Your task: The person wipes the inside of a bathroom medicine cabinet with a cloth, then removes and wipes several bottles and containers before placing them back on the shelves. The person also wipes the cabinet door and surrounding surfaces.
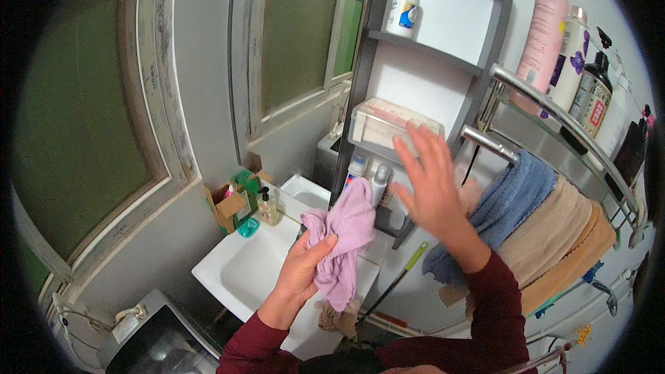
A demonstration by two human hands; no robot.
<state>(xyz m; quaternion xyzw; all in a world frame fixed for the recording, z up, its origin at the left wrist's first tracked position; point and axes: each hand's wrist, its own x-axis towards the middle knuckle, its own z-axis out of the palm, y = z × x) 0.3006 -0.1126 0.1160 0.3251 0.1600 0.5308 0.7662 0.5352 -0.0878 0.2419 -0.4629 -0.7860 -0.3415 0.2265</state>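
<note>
A crumpled pink cloth (345,239) is gripped in my left hand (301,265), held up over the right side of the white washbasin (208,270). My right hand (428,182) is raised with its fingers spread and nothing in it, slightly blurred. It is in front of the grey shelf unit (376,41), close to a clear plastic box (358,143) with a pale packet inside. Whether the fingers touch the box I cannot tell. Behind the cloth stand two bottles, one of them a grey-capped bottle (381,179), partly hidden.
Blue (519,197) and beige towels (550,223) hang at the right below a metal rack (566,114) with several bottles. A soap pump bottle (267,208), a teal soap dish (248,227) and a cardboard box (228,210) sit behind the basin. A washing machine (156,343) stands lower left.
</note>
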